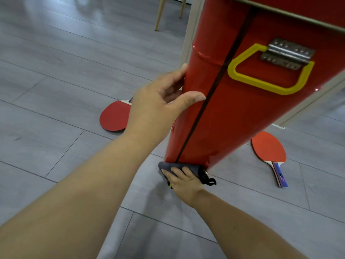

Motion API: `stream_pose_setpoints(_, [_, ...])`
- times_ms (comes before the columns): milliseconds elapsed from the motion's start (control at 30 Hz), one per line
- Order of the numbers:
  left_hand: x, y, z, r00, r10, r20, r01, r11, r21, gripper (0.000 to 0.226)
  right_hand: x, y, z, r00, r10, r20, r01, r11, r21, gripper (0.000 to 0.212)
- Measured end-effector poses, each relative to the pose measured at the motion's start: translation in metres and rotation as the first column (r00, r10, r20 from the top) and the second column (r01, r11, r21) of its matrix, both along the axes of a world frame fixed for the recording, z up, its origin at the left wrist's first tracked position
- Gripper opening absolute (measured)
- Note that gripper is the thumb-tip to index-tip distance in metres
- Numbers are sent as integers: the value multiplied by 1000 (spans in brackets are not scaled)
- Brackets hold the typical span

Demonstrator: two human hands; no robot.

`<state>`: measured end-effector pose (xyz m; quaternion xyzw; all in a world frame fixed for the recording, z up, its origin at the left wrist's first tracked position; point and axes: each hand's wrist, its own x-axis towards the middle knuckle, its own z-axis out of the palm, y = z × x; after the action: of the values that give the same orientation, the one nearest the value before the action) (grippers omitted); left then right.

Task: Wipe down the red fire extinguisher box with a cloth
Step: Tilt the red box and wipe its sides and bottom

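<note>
The red fire extinguisher box (pixel 242 113) stands upright on the grey floor, with a yellow handle (pixel 268 71) under a metal hinge plate and a dark seam down its side. My left hand (pixel 158 103) grips the box's left corner edge, thumb on the near face, fingers round the far side. My right hand (pixel 183 181) presses a dark grey cloth (pixel 179 166) against the box's bottom edge at floor level, fingers curled over the cloth.
Two red table tennis paddles lie on the floor, one (pixel 114 117) left of the box behind my left hand, one (pixel 268 150) to its right. Wooden chair legs (pixel 159 14) stand at the back. A pale door frame (pixel 188 40) rises behind the box.
</note>
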<state>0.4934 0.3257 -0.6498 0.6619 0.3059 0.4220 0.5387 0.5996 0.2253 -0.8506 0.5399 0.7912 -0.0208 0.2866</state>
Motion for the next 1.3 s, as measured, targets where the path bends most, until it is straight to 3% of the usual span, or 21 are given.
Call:
stream_pose_setpoints(100, [1,-1,-1,1000,4,18,-4,1000,-17,68,3,-3,11,1000,-23,-11,23,1000,10,56])
stream_pose_setpoints(233, [2,0,-5,1000,10,17,-10,1000,-1,66,21,-21,13,995,13,-96,20,942,336,48])
stream_pose_setpoints(300, [3,-1,-8,999,15,33,-15,1000,6,63,34,-32,24,987,80,-142,11,835,550,35])
stream_pose_setpoints(367, [5,-1,-10,999,22,38,-23,999,30,57,42,-38,50,977,147,-154,24,641,767,38])
stream_pose_setpoints(500, [8,-4,-13,997,59,51,-61,997,54,42,45,-40,106,958,199,-208,121,376,919,31])
stream_pose_setpoints(600, [10,-6,-15,996,85,33,-87,994,69,38,52,-38,111,954,228,-194,121,300,946,30])
stream_pose_setpoints(700, [11,-8,-17,996,92,16,-93,994,56,39,58,-36,77,962,227,-155,77,317,945,23])
stream_pose_setpoints(800, [11,-9,-19,996,92,14,-93,995,26,39,59,-35,28,967,204,-156,65,393,917,27])
stream_pose_setpoints(900, [11,-11,-22,995,103,-3,-103,995,17,39,60,-40,-16,974,178,-143,26,537,843,35])
stream_pose_setpoints(1033, [11,-13,-29,993,118,-7,-118,993,-29,42,68,-49,-53,984,98,-149,15,787,616,59])
stream_pose_setpoints(1167, [11,-14,-32,994,108,18,-107,993,-54,40,67,-52,-52,980,52,-190,67,818,572,61])
stream_pose_setpoints(1300, [13,-16,-31,994,113,6,-113,993,-31,42,63,-59,-26,981,98,-167,6,845,535,50])
